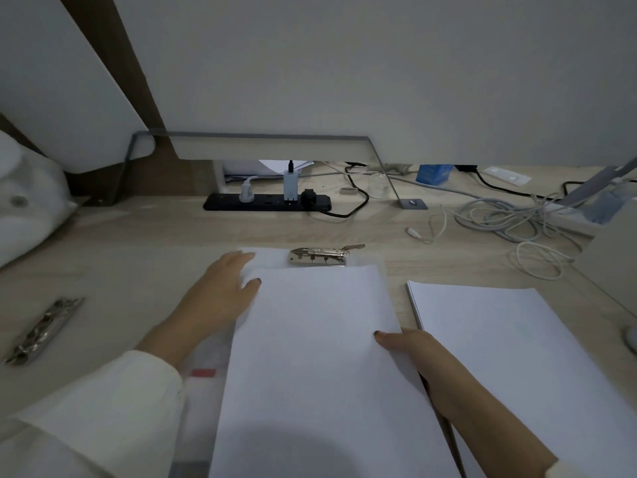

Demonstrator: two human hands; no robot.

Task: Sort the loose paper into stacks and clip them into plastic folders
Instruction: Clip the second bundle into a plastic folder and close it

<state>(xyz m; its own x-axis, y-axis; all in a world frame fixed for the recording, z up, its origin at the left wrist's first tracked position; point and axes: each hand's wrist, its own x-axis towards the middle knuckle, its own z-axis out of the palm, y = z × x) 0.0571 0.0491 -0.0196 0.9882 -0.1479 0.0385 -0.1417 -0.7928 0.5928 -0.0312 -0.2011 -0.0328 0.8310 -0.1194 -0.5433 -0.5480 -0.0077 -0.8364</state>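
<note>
A stack of white paper (317, 357) lies in front of me on a clear plastic folder (203, 391) with a red label. The folder's metal clip (319, 256) sits just beyond the paper's top edge, its lever raised. My left hand (220, 291) holds the stack's upper left corner, thumb on top, fingers reaching under. My right hand (410, 350) holds the stack's right edge, thumb on the sheet. A second stack of white paper (510, 357) lies to the right. Another metal clip (44, 329) rests at the far left on a second clear folder.
A black power strip (267, 202) with plugs sits at the back. Tangled white cables (517, 229) lie at the back right. A grey box (610, 250) stands at the right edge. A white cloth bundle (31, 198) is at the left.
</note>
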